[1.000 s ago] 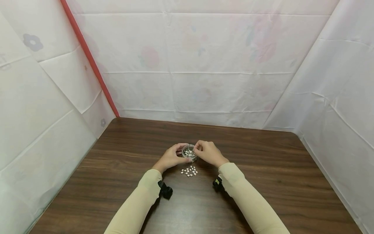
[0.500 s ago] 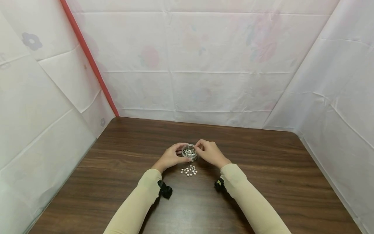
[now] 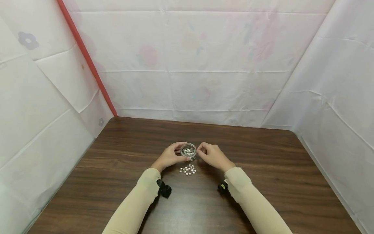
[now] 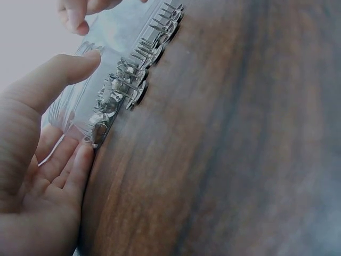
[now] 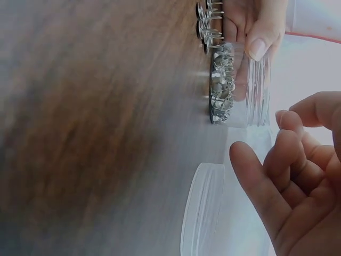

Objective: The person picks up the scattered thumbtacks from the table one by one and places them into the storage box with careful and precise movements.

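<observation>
A clear round jar [image 3: 188, 151] with silver thumbtacks [image 5: 221, 88] in its bottom stands on the table, its top uncovered. My left hand [image 3: 169, 156] grips it from the left, thumb on the near side and fingers round the far side. My right hand [image 3: 212, 155] is just right of the rim, thumb and index finger brought together and other fingers partly curled. I cannot tell whether a tack is between those fingertips. In front of the jar, several loose thumbtacks [image 3: 188, 169] lie heads down, points up in the left wrist view [image 4: 149, 50].
A clear lid [image 5: 202, 208] lies on the table near my right hand in the right wrist view. The dark wood table [image 3: 277, 169] is bordered by white cloth walls [image 3: 187, 91] at the back and sides. Black wrist cameras [image 3: 166, 190] hang under both sleeves.
My right hand has drawn out of the jar's mouth and moved slightly right and toward me. The left hand keeps its hold on the jar. The loose tacks stay in place.
</observation>
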